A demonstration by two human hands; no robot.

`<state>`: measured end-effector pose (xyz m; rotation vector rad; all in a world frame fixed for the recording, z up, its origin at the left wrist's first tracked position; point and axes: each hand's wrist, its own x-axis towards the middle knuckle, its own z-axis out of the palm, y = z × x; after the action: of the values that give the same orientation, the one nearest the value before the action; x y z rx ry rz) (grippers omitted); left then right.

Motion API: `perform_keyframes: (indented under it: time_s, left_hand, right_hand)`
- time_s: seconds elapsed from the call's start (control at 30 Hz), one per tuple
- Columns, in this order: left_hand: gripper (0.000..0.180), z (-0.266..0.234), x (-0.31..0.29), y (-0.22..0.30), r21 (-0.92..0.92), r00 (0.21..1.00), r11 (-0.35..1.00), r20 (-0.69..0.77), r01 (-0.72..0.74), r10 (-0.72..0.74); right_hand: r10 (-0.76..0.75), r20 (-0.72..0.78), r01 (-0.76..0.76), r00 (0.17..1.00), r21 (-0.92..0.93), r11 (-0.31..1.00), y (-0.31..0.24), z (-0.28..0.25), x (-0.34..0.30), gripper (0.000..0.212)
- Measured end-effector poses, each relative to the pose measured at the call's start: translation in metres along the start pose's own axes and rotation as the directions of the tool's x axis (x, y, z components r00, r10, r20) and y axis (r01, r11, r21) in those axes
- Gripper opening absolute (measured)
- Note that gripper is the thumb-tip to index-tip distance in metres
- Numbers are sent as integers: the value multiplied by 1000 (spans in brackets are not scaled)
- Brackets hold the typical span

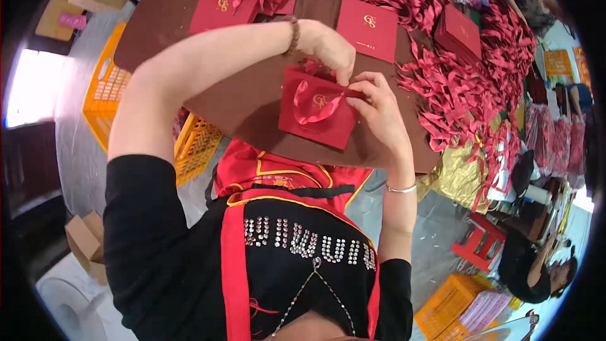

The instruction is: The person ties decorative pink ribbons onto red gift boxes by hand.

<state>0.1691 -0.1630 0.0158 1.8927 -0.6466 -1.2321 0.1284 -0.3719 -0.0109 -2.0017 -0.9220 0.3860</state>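
At the bag's mouth, steady the rim and ease the ribbon

On the brown tabletop (214, 104), near its close edge, the right hand (382, 110) has thumb and fingers closed in a pinch on the upper right corner of a red paper bag (320, 106). The left hand (328, 50) reaches over from behind, fingers bunched and pointing down at the rim; whether they grip anything, I cannot tell. A pink-red ribbon loop (309, 117) hangs down the bag's front.

The step looks like working the ribbon at the rim. Done well, it wants a light right pinch that braces the paper without creasing it, small left-finger movements, and a loop lying untwisted.

Farther out, a flat red bag (367, 28) lies just beyond the hands, and loose ribbons (442, 98) heap to the right, best kept clear of the working corner
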Motion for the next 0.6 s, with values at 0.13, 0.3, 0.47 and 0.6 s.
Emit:
perform_keyframes:
  time_s: [0.13,0.3,0.47,0.6]
  left_hand:
    - [17,-1,6,-8,-80,1000,997,-19,14,-15]
    - [14,10,15,-26,-135,967,980,-232,-144,110]
    - [10,22,30,-35,-308,863,945,-501,-113,-60]
    - [14,20,18,-16,-483,794,861,-581,-160,-179]
  right_hand:
    - [112,-41,-111,993,36,993,-6,1,-1,19]
    - [34,-133,-39,991,-32,999,9,4,-1,18]
    - [99,-133,-89,986,77,993,17,3,3,17]
    - [93,23,-96,995,259,961,26,4,-6,14]
